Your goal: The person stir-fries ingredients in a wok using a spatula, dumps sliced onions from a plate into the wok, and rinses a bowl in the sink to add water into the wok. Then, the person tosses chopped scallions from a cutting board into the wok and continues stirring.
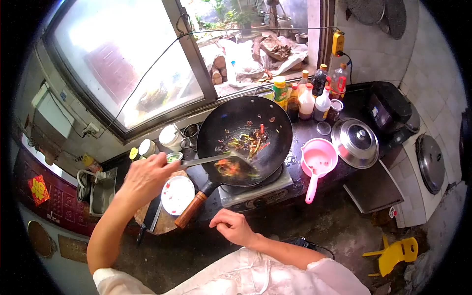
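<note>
Head view: left of centre, your left hand (147,174) grips the spatula (209,159), which reaches into food (253,142) in the central wok (216,118); your right hand (233,227), lower centre, curls closed, nothing visible inside. Scoop low along the curve, steadying the wooden handle (191,210).

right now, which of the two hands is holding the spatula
The left hand: it grips the spatula, whose blade is over the food in the wok. The right hand, fingers curled, is apart from it.

A metal spatula (210,160) slants into a dark, wood-handled wok (217,121) beside chopped food (248,143) flecked red and green.
</note>
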A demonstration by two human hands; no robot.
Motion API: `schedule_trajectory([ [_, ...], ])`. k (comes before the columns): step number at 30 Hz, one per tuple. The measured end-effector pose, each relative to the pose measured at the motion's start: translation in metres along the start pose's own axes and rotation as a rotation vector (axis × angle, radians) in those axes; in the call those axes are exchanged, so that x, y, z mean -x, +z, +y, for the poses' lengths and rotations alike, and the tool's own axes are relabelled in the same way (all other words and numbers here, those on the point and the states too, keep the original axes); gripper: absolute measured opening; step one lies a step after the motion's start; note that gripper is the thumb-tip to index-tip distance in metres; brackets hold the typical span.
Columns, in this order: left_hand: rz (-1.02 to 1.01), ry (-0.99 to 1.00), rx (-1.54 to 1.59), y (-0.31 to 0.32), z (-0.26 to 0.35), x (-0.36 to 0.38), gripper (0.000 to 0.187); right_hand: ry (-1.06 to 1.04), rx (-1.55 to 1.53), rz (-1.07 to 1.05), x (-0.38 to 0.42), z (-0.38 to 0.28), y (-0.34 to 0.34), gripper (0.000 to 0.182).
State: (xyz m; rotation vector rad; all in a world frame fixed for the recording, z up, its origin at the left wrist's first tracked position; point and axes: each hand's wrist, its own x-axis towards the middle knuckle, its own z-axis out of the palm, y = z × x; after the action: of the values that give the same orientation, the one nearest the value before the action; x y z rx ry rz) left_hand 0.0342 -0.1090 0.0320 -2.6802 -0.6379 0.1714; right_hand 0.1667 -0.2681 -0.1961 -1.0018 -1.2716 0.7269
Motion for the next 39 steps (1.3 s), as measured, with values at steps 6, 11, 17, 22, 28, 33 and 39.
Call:
schedule_trajectory([
  [6,-0.048,-0.147,-0.007,-0.037,-0.010,0.048,0.031,0.021,-0.014,-0.055,-0.004,0.000,0.006,0.013],
  [11,0.048,-0.151,0.059,0.043,0.019,0.006,0.023,0.043,-0.033,-0.080,-0.002,-0.007,0.011,0.013],
  [17,-0.043,-0.131,0.131,-0.022,0.018,0.010,0.020,-0.024,-0.006,0.095,0.000,-0.009,0.001,0.014],
  [22,-0.038,-0.196,0.153,0.047,0.043,-0.019,0.029,-0.124,0.122,0.316,-0.025,-0.021,-0.009,0.024],
  [28,0.239,-0.209,0.219,0.029,0.055,-0.010,0.031,-0.269,0.278,0.180,-0.076,-0.048,-0.005,0.057],
  [33,0.294,-0.228,0.096,0.011,0.021,0.008,0.026,-0.332,0.266,0.030,-0.110,-0.061,0.035,0.058],
  [39,0.125,-0.232,0.060,-0.011,0.017,0.034,0.021,-0.332,0.194,-0.034,-0.098,-0.075,0.063,0.054],
])
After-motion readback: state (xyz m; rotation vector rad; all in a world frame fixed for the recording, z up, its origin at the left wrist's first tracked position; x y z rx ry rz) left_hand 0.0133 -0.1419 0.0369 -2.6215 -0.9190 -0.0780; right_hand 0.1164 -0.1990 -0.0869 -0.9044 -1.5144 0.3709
